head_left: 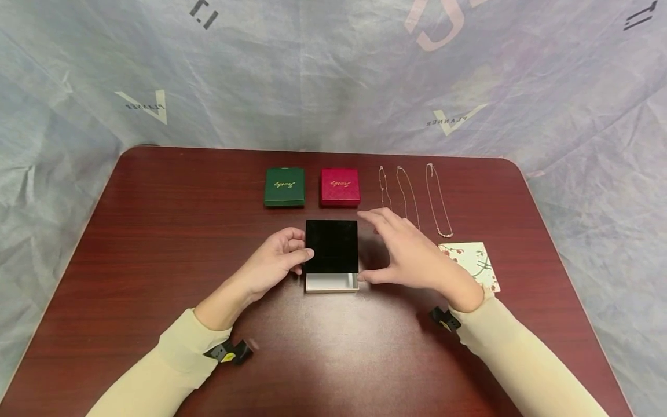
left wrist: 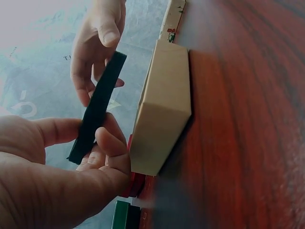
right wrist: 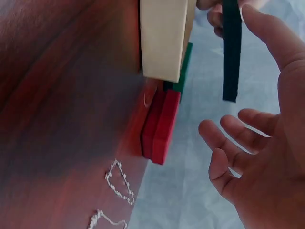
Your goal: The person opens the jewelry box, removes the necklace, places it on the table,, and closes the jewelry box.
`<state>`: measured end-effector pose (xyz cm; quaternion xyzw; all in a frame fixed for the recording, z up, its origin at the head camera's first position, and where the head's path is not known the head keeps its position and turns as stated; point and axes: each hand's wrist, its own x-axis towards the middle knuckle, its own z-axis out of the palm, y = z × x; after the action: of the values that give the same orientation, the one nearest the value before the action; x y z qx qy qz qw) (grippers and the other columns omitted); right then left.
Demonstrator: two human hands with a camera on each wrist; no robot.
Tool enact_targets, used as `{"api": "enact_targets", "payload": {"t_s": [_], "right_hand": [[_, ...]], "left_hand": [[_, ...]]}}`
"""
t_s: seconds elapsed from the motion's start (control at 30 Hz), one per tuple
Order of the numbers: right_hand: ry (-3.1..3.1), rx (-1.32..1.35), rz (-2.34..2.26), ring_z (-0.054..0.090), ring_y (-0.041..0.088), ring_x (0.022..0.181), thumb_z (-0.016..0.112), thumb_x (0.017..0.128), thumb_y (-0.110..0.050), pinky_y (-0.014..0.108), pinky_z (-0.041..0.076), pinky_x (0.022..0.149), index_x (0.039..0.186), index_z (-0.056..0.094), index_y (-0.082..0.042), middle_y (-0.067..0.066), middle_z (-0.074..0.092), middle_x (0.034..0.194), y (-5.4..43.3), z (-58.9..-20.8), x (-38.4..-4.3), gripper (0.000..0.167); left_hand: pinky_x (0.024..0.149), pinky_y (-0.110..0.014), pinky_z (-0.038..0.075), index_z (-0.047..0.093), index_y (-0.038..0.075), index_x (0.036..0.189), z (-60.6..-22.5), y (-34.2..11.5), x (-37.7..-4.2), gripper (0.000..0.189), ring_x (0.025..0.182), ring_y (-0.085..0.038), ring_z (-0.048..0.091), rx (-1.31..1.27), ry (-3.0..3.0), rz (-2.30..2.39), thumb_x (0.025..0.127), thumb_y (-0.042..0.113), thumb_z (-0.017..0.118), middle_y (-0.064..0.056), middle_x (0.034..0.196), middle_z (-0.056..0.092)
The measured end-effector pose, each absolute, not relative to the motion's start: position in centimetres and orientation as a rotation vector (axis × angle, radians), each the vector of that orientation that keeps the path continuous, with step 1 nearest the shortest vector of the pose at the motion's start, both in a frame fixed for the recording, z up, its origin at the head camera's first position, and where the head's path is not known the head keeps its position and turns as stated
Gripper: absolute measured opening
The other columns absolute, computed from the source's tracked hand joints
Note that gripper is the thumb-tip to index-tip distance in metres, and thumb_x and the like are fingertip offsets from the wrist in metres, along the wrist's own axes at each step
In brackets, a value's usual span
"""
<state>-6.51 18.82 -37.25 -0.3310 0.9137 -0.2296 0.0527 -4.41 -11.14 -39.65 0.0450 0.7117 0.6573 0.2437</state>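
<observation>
My left hand (head_left: pixel 278 253) pinches a thin square black velvet pad (head_left: pixel 332 246) by its left edge, thumb on top and fingers below. Tilted in the left wrist view, the pad (left wrist: pixel 97 107) stays raised over a cream box base (left wrist: pixel 164 95). Only the near part of the box's white inside (head_left: pixel 332 282) shows in the head view; the pad covers the rest. On the other side, my right hand (head_left: pixel 403 249) has its fingers spread around the pad's right edge, its thumb tip close to the box corner. No object lies in the right palm (right wrist: pixel 267 157).
Behind the pad sit a green box (head_left: pixel 284 187) and a red box (head_left: pixel 340 187), both closed. Three necklaces lie at the back right, the rightmost necklace (head_left: pixel 440 202) longest. A floral lid (head_left: pixel 476 260) rests partly under my right wrist. A fabric backdrop (head_left: pixel 292 75) hangs behind the table.
</observation>
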Motion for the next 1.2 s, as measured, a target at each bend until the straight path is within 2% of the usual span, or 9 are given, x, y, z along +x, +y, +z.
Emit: {"api": "enact_targets", "payload": {"t_s": [0.2,0.47,0.7,1.2], "right_hand": [[2.783,-1.023,-0.653,0.052,0.027,0.135,0.091,0.074,-0.061,0.053,0.044,0.110,0.163,0.036,-0.009,0.010,0.045,0.156,17.7,-37.9,-6.4,0.117],[2.804,-1.049,-0.631,0.056,0.025,0.125,0.091,0.074,-0.062,0.050,0.048,0.107,0.161,0.038,-0.009,0.007,0.048,0.149,16.8,-38.5,-6.3,0.115],[2.823,-1.068,-0.628,0.057,0.023,0.117,0.092,0.073,-0.059,0.047,0.051,0.101,0.157,0.043,-0.008,0.006,0.051,0.143,16.7,-38.8,-6.3,0.109],[2.813,-1.058,-0.676,0.057,0.022,0.115,0.092,0.074,-0.057,0.045,0.051,0.100,0.154,0.046,-0.009,0.005,0.052,0.141,17.0,-38.4,-6.4,0.104]], "left_hand": [[0.074,-0.027,0.053,0.049,-0.009,0.131,-39.7,-11.0,-4.3,0.035,0.081,-0.018,0.059,0.117,1.942,1.796,0.101,0.004,0.063,-0.018,0.115,0.067],[0.073,-0.027,0.053,0.051,-0.009,0.130,-39.7,-11.1,-4.2,0.033,0.084,-0.020,0.060,0.142,1.933,1.802,0.101,0.003,0.063,-0.017,0.114,0.070],[0.072,-0.026,0.052,0.052,-0.009,0.129,-39.7,-11.2,-4.2,0.032,0.079,-0.020,0.059,0.169,1.923,1.794,0.102,0.004,0.063,-0.016,0.113,0.072],[0.076,-0.031,0.055,0.052,-0.007,0.136,-39.5,-11.8,-4.3,0.041,0.091,-0.025,0.066,0.143,1.986,1.752,0.101,0.007,0.067,-0.022,0.123,0.067]]}}
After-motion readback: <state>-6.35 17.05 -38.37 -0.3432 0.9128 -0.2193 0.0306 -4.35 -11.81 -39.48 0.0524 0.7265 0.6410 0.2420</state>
